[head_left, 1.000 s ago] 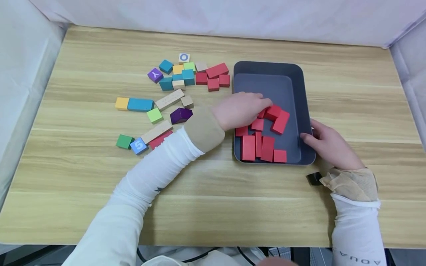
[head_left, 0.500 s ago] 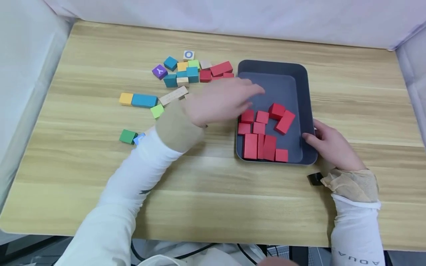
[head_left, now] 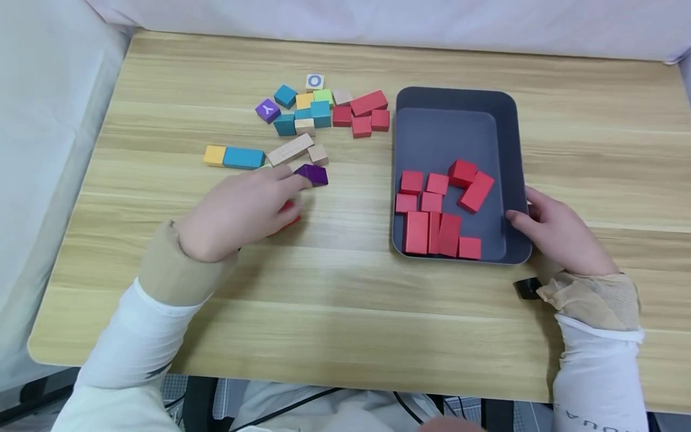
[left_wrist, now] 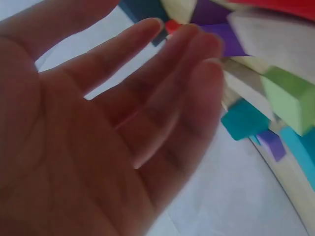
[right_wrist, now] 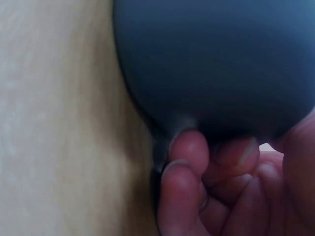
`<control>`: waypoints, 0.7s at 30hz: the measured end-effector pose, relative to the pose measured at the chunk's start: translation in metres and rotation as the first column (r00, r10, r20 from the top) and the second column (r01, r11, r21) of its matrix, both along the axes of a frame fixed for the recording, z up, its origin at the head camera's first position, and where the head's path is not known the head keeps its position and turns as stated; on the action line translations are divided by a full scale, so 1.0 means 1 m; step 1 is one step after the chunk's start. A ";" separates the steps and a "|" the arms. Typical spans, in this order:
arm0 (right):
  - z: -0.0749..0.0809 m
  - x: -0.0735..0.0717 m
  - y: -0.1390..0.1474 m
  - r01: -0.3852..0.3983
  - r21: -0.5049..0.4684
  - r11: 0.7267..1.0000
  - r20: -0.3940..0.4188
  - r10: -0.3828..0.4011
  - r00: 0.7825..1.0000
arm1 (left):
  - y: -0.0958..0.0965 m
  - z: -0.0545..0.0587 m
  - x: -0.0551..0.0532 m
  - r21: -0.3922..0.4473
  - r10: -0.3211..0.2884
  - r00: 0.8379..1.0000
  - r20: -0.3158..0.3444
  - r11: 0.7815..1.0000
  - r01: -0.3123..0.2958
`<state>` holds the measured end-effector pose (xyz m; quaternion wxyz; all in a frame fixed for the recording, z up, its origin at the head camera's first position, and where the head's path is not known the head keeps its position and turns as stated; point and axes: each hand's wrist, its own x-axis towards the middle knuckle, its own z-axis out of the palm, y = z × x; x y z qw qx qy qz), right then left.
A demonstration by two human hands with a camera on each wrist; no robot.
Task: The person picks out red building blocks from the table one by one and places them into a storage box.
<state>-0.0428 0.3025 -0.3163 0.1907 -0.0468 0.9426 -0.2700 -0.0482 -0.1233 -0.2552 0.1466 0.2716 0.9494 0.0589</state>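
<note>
1. The left hand (head_left: 245,207) is hovering above the table's left half; a second ago it was reaching into the tray (head_left: 448,138), and half a second ago it was lifting clear of it.
2. That change is putting the work, by all appearances, back at the loose pieces, with the tray's load lying undisturbed.
3. The left hand's thumb and fingers are standing apart, lightly bent, over a loose red block (head_left: 286,207); the purple block (head_left: 312,175) is lying just beside the index finger. Whether skin is touching either one, the views are not showing, and the wrist view is cutting off the thumb's tip.
4. The right hand (head_left: 572,234) is clamping the tray near its near right corner, thumb on the rim, fingers curling beneath. It was holding the same edge in both earlier views.
5. Ten red blocks (head_left: 416,234) are filling the tray's near half, several standing along its near edge.
6. Four red pieces (head_left: 369,103) are waiting on the table outside the tray's far left corner, touching the mixed blocks (head_left: 320,114).
</note>
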 end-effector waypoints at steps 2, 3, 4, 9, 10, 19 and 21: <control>0.000 0.001 0.000 0.000 -0.001 1.000 -0.002 0.000 1.000 | -0.004 -0.004 0.006 -0.061 0.008 1.000 0.004 0.998 -0.008; 0.000 0.001 0.000 0.001 -0.002 1.000 -0.004 -0.001 1.000 | -0.005 -0.006 0.008 -0.081 0.006 1.000 -0.003 0.997 -0.006; 0.000 0.000 0.000 0.000 -0.006 1.000 -0.005 0.000 1.000 | -0.006 -0.007 0.011 -0.097 0.005 1.000 -0.008 0.995 -0.006; 0.000 -0.001 -0.002 -0.002 -0.014 1.000 0.006 0.002 1.000 | -0.006 -0.011 0.019 -0.122 -0.003 0.999 -0.054 0.993 -0.003; 0.000 -0.001 -0.002 -0.001 -0.014 1.000 0.009 0.001 1.000 | -0.005 -0.013 0.021 -0.127 -0.004 0.998 -0.056 0.992 -0.003; -0.001 -0.001 0.000 0.011 -0.015 1.000 0.020 -0.011 1.000 | 0.002 -0.026 0.031 -0.118 0.009 0.997 -0.083 0.993 -0.019; -0.001 -0.001 0.000 0.011 -0.014 1.000 0.018 -0.011 1.000 | 0.003 -0.026 0.030 -0.115 -0.002 0.996 -0.086 0.993 -0.008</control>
